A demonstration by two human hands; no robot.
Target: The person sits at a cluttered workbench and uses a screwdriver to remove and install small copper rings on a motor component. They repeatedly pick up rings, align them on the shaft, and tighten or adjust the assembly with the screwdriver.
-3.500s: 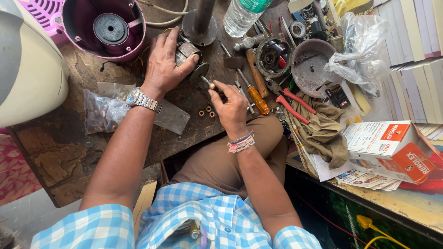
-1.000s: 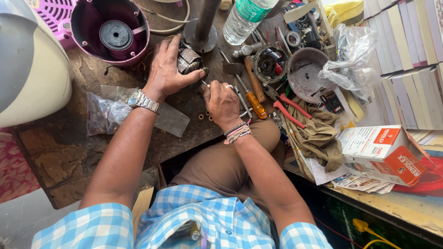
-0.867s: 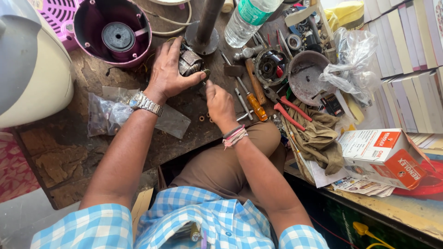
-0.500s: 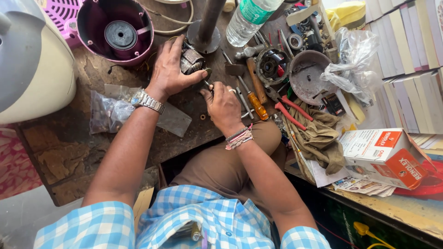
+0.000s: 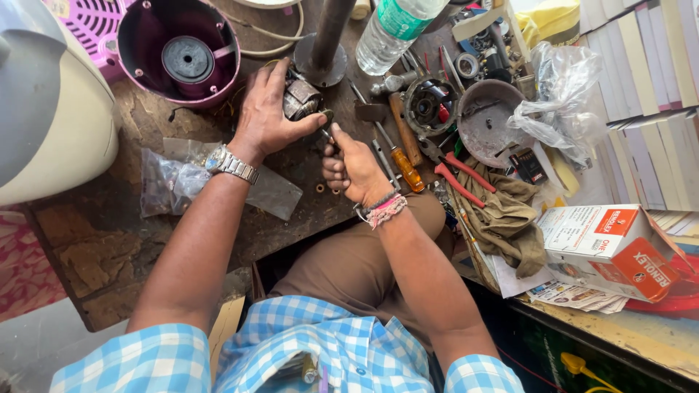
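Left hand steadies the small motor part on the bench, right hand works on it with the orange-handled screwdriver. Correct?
Not quite. In the head view the orange-handled screwdriver lies on the bench, unheld. The right hand grips a small dark tool; the left hand does steady the motor part.

The left hand [image 5: 266, 120] presses on a small motor core [image 5: 301, 99] on the workbench [image 5: 95, 255]. Just right of the core, the right hand [image 5: 354, 166] grips a slim tool [image 5: 325, 135] against it.

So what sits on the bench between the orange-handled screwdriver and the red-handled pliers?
In the head view, nothing distinct: a narrow strip of dark bench separates the orange-handled screwdriver from the red-handled pliers. Small clutter there is too blurred to name.
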